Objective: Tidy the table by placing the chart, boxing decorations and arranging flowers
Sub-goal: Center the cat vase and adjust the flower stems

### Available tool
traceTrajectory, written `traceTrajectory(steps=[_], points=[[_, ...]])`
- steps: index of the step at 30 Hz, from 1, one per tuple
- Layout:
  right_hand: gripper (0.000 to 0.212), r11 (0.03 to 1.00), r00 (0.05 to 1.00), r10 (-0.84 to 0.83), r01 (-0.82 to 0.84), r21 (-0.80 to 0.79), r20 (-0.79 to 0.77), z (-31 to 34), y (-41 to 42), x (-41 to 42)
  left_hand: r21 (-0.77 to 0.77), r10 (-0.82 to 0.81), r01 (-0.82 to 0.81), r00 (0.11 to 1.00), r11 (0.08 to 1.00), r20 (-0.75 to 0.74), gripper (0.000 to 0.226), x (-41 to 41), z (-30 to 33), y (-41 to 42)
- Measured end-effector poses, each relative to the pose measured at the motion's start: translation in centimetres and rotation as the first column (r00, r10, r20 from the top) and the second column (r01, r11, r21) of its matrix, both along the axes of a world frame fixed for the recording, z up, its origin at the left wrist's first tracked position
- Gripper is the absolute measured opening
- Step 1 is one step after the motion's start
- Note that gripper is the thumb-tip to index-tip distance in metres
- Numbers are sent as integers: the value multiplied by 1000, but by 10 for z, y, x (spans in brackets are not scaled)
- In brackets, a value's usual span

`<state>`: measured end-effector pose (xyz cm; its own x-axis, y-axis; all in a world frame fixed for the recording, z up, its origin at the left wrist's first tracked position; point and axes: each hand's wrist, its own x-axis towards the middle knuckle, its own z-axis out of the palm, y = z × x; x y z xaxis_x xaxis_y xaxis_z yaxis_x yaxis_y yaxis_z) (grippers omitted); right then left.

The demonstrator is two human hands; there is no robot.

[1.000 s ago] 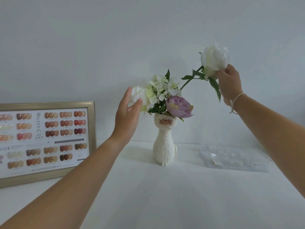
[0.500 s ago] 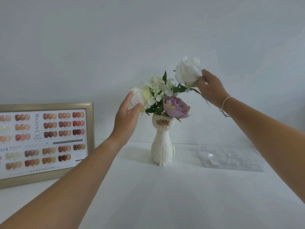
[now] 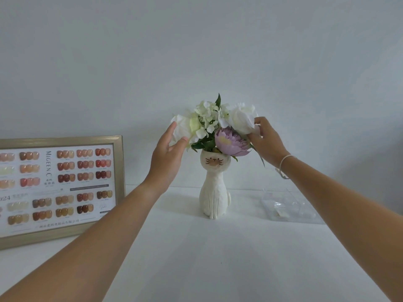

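At centre frame, both hands up at the bouquet in the cat vase. Right hand pinching the white rose, fingers closed on its petals. Left hand spread flat, cupping the pale bloom. Framed chart propped at left; clear box at right.

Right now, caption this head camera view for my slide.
Both hands settle white roses into a cat-shaped vase beside a framed chart.

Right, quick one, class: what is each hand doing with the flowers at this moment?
Left hand: open, fingers resting against the white flower on the left of the bunch.
Right hand: fingers closed on the white rose at the bunch's right side.
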<state>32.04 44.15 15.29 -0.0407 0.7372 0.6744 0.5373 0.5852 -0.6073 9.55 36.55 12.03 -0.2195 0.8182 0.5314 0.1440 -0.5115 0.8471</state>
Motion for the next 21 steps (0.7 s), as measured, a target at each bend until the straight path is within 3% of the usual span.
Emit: traceTrajectory(steps=[3, 6, 11, 14, 21], points=[[37, 999, 990, 33, -31, 13, -140, 1, -2, 0, 1, 5, -5, 1000, 1000, 6, 51, -1, 1, 0], [48, 1000, 994, 16, -14, 21, -107, 0, -5, 0, -6, 5, -5, 1000, 1000, 0, 51, -1, 0, 0], [46, 998, 999, -30, 28, -64, -33, -4, -5, 0, -12, 0, 0, 1000, 1000, -2, 50, 0, 0, -3], [48, 994, 996, -12, 3, -111, -84, -4, -11, 3, -15, 1, -1, 1000, 1000, -14, 51, -2, 1, -7], [37, 998, 988, -49, 44, -39, -148, 0, -42, 13, -8, -14, 13, 999, 1000, -29, 50, -4, -3, -28]])
